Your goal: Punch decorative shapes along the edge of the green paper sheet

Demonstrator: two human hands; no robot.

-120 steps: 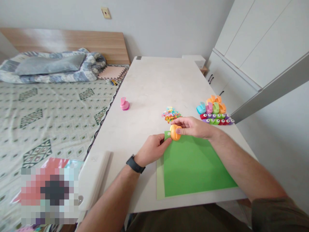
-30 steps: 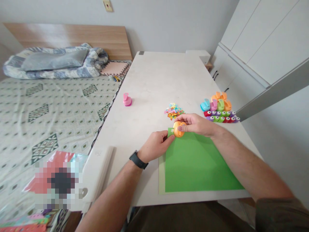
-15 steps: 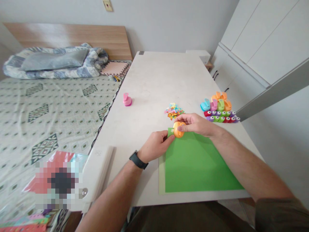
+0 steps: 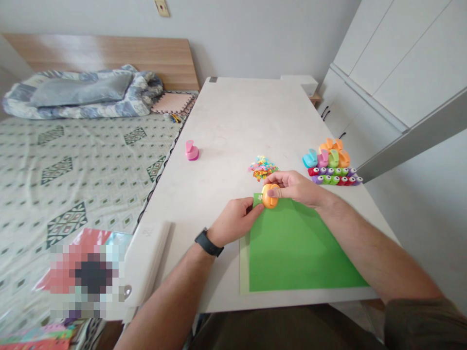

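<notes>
The right hand (image 4: 295, 188) pinches an orange paper punch (image 4: 270, 196) between thumb and fingers, with the thumb across its top. The punch sits on the upper left corner of a green paper sheet (image 4: 302, 248), and a small pale flower-shaped mark shows on the sheet just beside it. The left hand (image 4: 235, 221) is loosely curled, its fingertips (image 4: 260, 207) at the sheet's edge just below the punch; I cannot tell whether it grips the paper. A black watch (image 4: 208, 245) circles the left wrist, and a dark olive sleeve (image 4: 419, 325) covers the right arm near the lower edge of the view.

The green sheet lies on a paler green sheet (image 4: 244, 267) on a white table (image 4: 233, 112). A long white pad (image 4: 146, 257) lies along the table's left edge. Just beyond the hands is a small heap of colourful paper cutouts (image 4: 262, 167). Further right, more paper punches (image 4: 328, 158) stand grouped in rows, and a pink punch (image 4: 191, 150) stands alone on the left. Beyond the table lies a patterned bed (image 4: 91, 165).
</notes>
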